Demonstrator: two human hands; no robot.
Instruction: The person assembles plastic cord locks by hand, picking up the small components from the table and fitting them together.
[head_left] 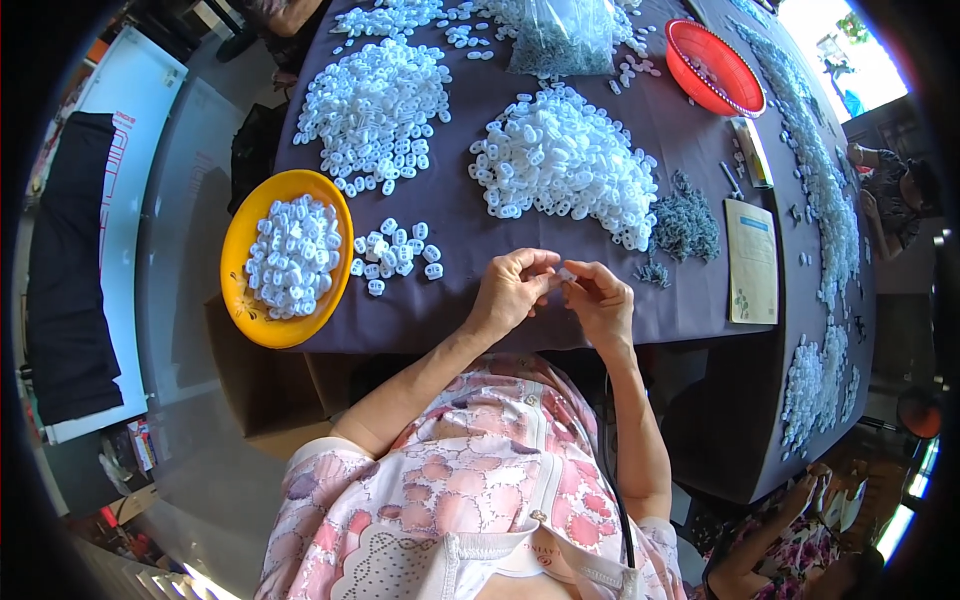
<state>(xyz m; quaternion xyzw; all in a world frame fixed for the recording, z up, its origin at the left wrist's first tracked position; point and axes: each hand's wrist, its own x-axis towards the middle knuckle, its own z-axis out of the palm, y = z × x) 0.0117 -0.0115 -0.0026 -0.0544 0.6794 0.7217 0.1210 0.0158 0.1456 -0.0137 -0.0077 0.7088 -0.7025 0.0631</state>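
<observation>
Over the near edge of the table, my left hand and my right hand meet in front of my body. Fingertips of both are pinched around a small white oval plastic piece, mostly covered by the fingers. Just beyond them spreads a big heap of similar white oval pieces. A small pile of grey-green bits lies to the right of that heap; their kind is too small to make out. Left of my left hand is a loose cluster of white pieces with dark marks.
A yellow bowl of white pieces sits at the table's left edge. Farther back are another white heap, a clear bag and a red basket. A tan booklet lies right. Other people sit along the right side.
</observation>
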